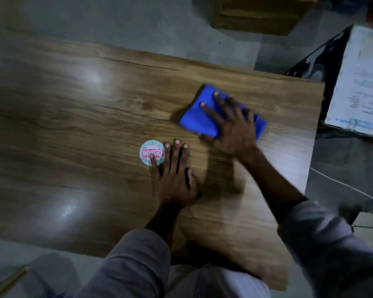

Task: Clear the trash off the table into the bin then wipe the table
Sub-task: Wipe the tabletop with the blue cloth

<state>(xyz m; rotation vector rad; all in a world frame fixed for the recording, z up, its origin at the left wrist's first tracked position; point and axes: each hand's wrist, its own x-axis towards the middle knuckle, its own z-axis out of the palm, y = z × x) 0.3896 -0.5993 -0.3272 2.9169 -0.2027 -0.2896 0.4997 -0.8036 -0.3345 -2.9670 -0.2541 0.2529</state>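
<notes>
Under our right hand (pixel 230 127): blue cloth (pixel 199 117), folded, pinned flat to table (pixel 73 117) by spread fingers. We judge it soft, light, limp; best pressed with flat palm, or pinched at free corner beyond fingertips. Left hand (pixel 173 175) lies flat, fingers together, holding nothing; index tip touches round printed sticker (pixel 151 152). Sticker print unreadable; stuck or loose, we cannot tell. Right hand blurred. Bin not identifiable; white box (pixel 362 82) right of hands cut off.
</notes>
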